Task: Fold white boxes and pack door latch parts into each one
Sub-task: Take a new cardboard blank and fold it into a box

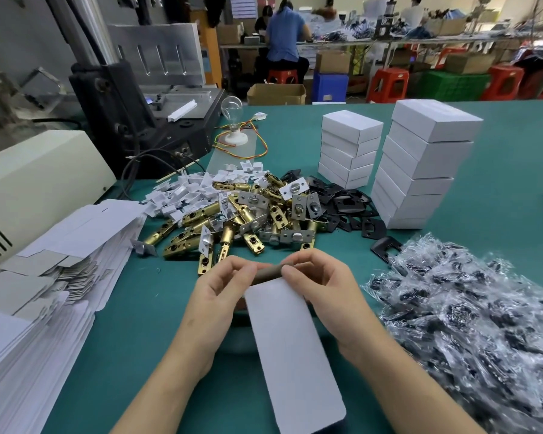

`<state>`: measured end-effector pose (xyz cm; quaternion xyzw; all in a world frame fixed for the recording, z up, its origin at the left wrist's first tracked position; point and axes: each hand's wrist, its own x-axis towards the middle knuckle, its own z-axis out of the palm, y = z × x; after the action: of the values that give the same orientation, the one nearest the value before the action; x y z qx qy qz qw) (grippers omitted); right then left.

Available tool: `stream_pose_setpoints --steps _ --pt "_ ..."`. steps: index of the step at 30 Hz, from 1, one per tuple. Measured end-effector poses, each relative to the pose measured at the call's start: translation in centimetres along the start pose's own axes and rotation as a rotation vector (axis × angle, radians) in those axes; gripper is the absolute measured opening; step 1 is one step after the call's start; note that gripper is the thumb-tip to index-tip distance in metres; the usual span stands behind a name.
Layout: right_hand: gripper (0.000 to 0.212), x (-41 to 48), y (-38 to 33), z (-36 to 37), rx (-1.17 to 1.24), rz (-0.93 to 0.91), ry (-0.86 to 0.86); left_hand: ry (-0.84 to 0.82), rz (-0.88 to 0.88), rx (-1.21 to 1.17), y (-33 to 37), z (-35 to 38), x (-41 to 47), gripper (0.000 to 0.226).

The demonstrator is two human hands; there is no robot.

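A flat white box blank (292,349) is held above the green table, its long panel pointing toward me. My left hand (223,289) pinches its far edge from the left and my right hand (320,283) pinches it from the right, at a brown-grey fold. Beyond my hands lies a heap of brass door latches (232,223) with steel faceplates. Small white plastic pieces (188,189) lie behind them and black strike plates (342,202) to their right. Flat box blanks (44,277) are stacked at the left.
Two stacks of folded white boxes (420,164) stand at the back right. Clear bags of dark screws (470,314) cover the right side. A beige machine (35,183), a black press (138,98) and a wired light bulb (232,120) stand at the back left. People sit at far benches.
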<state>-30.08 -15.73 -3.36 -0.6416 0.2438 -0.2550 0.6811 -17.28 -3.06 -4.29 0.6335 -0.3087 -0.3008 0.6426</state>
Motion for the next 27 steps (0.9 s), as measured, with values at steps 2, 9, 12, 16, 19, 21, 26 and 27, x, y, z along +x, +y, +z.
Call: stream_pose_setpoints --steps 2,9,12,16,19,21,26,27 --pt "0.014 0.0 0.1 0.1 -0.026 -0.033 -0.007 -0.004 -0.040 -0.034 0.0 -0.1 0.1 0.035" --pt "0.007 0.2 0.1 -0.1 -0.076 -0.067 0.016 -0.132 -0.173 -0.075 0.1 -1.0 0.1 0.031" --pt "0.008 0.1 -0.1 -0.2 -0.049 -0.032 0.013 -0.096 -0.165 -0.128 0.3 -0.9 0.2 0.027" --pt "0.018 -0.1 -0.4 -0.5 -0.024 0.055 -0.067 -0.013 -0.159 -0.150 0.4 -1.0 0.2 0.024" --pt "0.021 -0.2 -0.3 -0.6 -0.062 0.045 -0.097 -0.014 -0.155 -0.120 0.4 -1.1 0.2 0.022" --pt "0.022 -0.2 -0.1 -0.6 -0.086 0.034 -0.116 -0.033 -0.142 -0.097 0.5 -1.1 0.1 0.028" --pt "0.023 -0.1 0.0 -0.7 -0.128 0.014 -0.128 -0.057 -0.132 -0.092 0.3 -1.0 0.0 0.028" --pt "0.023 -0.1 0.0 -0.7 -0.130 0.009 -0.123 -0.055 -0.132 -0.087 0.2 -1.0 0.1 0.029"
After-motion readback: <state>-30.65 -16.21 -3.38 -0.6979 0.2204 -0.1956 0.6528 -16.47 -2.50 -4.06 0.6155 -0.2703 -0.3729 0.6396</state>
